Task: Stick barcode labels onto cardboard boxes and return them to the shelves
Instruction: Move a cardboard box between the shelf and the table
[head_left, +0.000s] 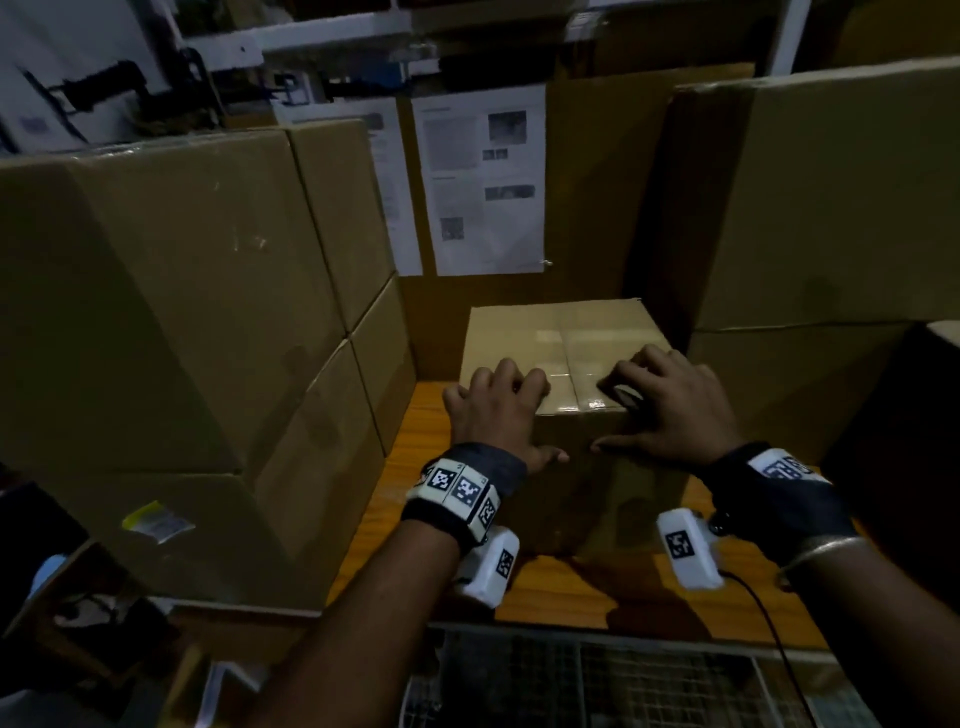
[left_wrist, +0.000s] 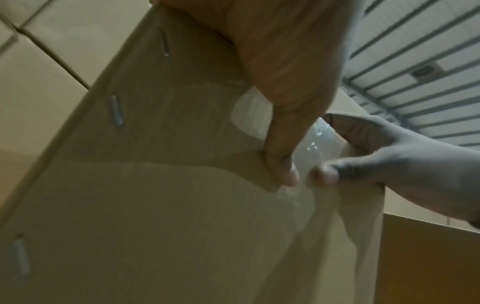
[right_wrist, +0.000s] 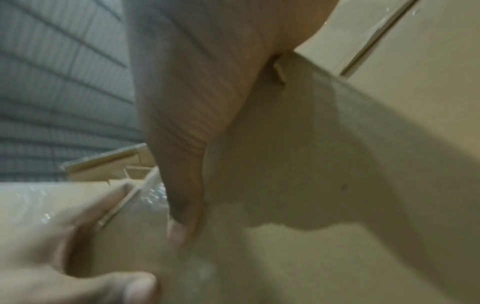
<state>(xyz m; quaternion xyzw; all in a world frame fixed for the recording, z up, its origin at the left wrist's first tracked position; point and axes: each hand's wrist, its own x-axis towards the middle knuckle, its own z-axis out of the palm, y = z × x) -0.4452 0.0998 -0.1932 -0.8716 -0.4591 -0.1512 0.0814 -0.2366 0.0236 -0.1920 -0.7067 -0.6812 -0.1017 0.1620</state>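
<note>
Cardboard box (head_left: 563, 358) at frame centre, on shelf (head_left: 415, 499) between stacks. Left hand (head_left: 498, 410) and right hand (head_left: 670, 405) clasp near top edge, fingers curled over, thumbs on front, likely for sliding.

A storeroom: stacked cardboard boxes (head_left: 171, 291) crowd a wooden shelf (head_left: 566, 587).

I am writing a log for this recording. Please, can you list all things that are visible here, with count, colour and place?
small box: one, brown, taped top, on the shelf between bigger boxes.
shelf: one, orange-brown wood, under the small box.
big boxes: several, brown, stacked left and right.
paper sheets: two or more, white, printed, on the cardboard behind.
label: one, yellow and white, on a lower left box.
left hand: grips the small box's near top edge.
right hand: grips the same edge.
</note>
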